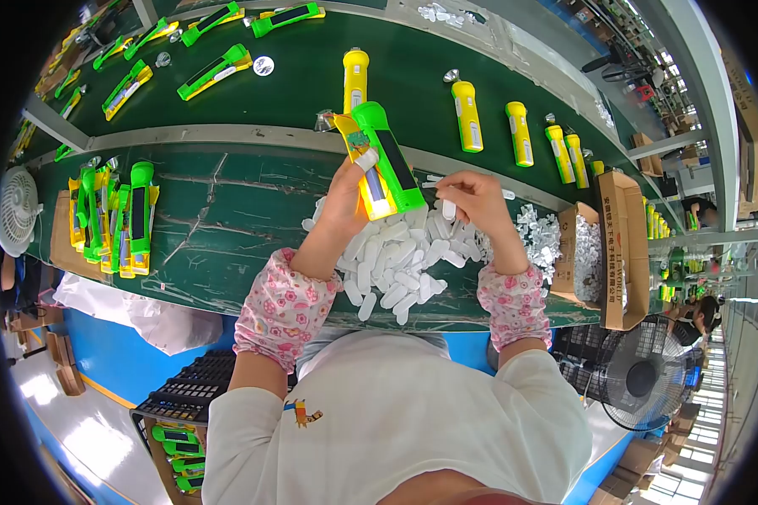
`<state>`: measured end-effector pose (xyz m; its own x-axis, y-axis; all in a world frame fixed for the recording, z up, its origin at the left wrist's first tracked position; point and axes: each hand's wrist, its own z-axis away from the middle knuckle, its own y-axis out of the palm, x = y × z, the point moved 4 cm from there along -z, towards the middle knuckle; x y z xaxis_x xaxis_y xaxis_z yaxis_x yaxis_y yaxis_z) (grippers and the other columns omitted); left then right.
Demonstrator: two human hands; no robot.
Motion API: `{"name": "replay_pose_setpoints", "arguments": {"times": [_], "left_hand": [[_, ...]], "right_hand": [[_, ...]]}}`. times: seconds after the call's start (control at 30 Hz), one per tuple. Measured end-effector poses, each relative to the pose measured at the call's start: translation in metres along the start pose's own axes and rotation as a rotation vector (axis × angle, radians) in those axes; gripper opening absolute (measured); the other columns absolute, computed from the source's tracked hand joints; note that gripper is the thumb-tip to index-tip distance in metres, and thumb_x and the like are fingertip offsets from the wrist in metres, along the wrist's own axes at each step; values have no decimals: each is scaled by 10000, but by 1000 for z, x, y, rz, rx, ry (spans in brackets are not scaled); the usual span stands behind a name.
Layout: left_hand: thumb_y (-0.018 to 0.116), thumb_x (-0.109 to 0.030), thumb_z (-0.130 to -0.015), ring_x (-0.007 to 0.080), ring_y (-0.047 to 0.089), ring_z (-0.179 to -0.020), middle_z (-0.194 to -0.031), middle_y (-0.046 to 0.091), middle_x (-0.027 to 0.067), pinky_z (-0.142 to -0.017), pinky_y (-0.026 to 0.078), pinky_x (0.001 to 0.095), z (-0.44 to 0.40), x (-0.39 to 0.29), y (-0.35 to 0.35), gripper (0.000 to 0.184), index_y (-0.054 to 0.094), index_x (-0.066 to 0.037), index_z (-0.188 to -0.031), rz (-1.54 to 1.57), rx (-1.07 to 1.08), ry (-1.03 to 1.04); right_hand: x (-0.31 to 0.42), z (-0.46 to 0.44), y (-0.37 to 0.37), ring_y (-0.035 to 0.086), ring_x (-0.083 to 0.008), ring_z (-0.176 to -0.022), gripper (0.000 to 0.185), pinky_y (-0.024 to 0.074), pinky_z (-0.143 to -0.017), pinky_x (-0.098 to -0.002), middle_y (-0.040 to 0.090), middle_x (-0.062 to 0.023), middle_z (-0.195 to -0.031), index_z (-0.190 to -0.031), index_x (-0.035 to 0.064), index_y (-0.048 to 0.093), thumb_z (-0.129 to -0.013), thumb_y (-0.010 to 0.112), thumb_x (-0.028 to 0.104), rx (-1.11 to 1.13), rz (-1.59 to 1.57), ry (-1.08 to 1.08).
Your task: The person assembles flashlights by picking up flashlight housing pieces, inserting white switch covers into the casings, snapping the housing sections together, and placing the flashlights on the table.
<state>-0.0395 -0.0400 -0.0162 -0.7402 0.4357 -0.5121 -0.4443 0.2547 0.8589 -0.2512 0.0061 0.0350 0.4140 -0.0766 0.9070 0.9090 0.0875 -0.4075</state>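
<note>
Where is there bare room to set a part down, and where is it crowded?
Wide bare patch: the green bench between the flashlight stack and the left hand. On the belt ahead, a smaller gap lies between two yellow flashlights. Crowded: rightward from that hand, heaped white pieces, then small pale parts to the cardboard box.

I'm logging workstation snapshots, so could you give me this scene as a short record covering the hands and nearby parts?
Left hand: holds a green-and-yellow unit, its inside partly exposed
Right hand: holds a small white piece over the pile
Loose parts: pile of white pieces on the green workbench
Bench left: cluster of similar units
Bench right: open cardboard box
Beyond bench: row of yellow flashlights
</note>
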Motion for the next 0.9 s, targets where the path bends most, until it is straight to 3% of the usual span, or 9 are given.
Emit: {"name": "replay_pose_setpoints", "arguments": {"times": [0.03, 0.17, 0.2, 0.33, 0.47, 0.57, 0.67, 0.77, 0.9], "left_hand": [[618, -372, -935, 310, 685, -998, -1105, 660, 163, -920, 548, 483, -1, 2, -1, 461, 505, -66, -1261, -7, 7, 0], [533, -467, -977, 300, 683, -993, -1103, 659, 166, -929, 542, 496, 4, 4, 7, 504, 492, -67, -1282, 50, 45, -23], [417, -555, -1002, 273, 652, -1065, -1192, 629, 139, -957, 522, 487, 3, 4, 13, 582, 467, -76, -1329, 123, 89, -44], [334, -569, -1020, 210, 545, -1232, -1359, 527, 52, -1033, 457, 442, 9, -7, 26, 602, 396, -131, -1427, 187, 177, 30], [303, -539, -1034, 226, 558, -1191, -1326, 534, 67, -1020, 458, 445, 13, -9, 29, 558, 376, -155, -1433, 205, 154, -4], [360, -509, -1032, 218, 559, -1185, -1296, 542, 60, -1031, 450, 447, 12, -10, 24, 519, 378, -167, -1423, 200, 193, -18], [435, -492, -1017, 211, 562, -1175, -1276, 540, 50, -1030, 450, 464, 9, -6, 19, 505, 384, -175, -1406, 191, 217, -10], [496, -489, -995, 210, 549, -1194, -1291, 529, 47, -1029, 448, 483, 8, -6, 20, 531, 386, -173, -1406, 178, 234, -1], [544, -473, -976, 224, 510, -1255, -1336, 502, 59, -1036, 436, 501, 8, -6, 17, 588, 359, -169, -1444, 116, 266, -15]], "right_hand": [[5, -1, -4, 593, -79, -616, 160, 482, -546, -220, 690, -78, -765, -1000, -27, 705, -875, 707, 72, 30, -127, 68], [55, -6, -1, 680, -154, -725, 151, 578, -639, -264, 708, -157, -938, -1037, -44, 688, -896, 635, -49, -70, -379, -320], [70, -10, 6, 697, -215, -887, 199, 597, -774, -316, 683, -191, -1079, -1066, -54, 676, -877, 631, -95, -23, -365, -479], [96, -17, 41, 657, -213, -1041, 223, 544, -928, -337, 634, -154, -1196, -1070, -48, 680, -864, 628, -117, 49, -247, -717], [95, -21, 56, 671, -172, -939, 226, 535, -815, -267, 657, -105, -1097, -1092, -3, 677, -873, 656, -57, -198, -175, -477], [102, -14, 49, 646, -189, -853, 223, 516, -731, -296, 638, -109, -1010, -1076, 31, 688, -862, 674, -27, -191, 423, -623], [111, -15, 42, 594, -210, -817, 198, 479, -687, -310, 598, -92, -941, -1039, 63, 709, -855, 680, -2, -284, 609, -782], [123, -13, 40, 567, -211, -850, 146, 469, -719, -293, 571, -70, -905, -994, 66, 702, -869, 663, 2, -80, 258, -611], [148, -13, 42, 565, -223, -878, 105, 479, -739, -312, 520, -58, -919, -992, 64, 663, -898, 642, 23, 259, 350, -668]]}}
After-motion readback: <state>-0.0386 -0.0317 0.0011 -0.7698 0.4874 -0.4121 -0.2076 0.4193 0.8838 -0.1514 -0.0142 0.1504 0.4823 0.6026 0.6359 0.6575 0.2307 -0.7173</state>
